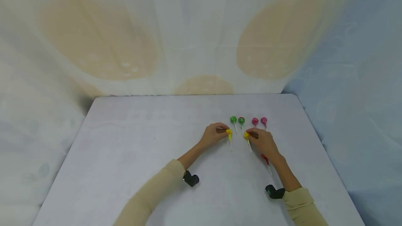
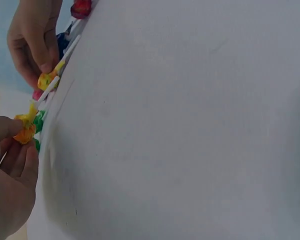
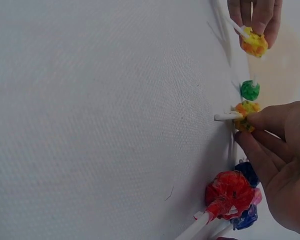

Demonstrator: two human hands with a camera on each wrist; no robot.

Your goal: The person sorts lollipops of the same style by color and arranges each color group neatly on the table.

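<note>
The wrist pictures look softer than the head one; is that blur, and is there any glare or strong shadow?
Head view: even, soft light, only faint shadows under the arms, no glare, curved wide-angle edges. Left wrist view: the left hand and its yellow lollipop are close and blurred. Right wrist view: the red lollipop is soft, the cloth weave sharp.

Blue lollipops (image 3: 247, 172) sit half hidden behind the red lollipop (image 3: 230, 192).

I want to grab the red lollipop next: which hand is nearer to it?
Right. The red lollipop lies partly under the right hand, beside its wrist. The left hand is further off, left of both yellow lollipops.
</note>
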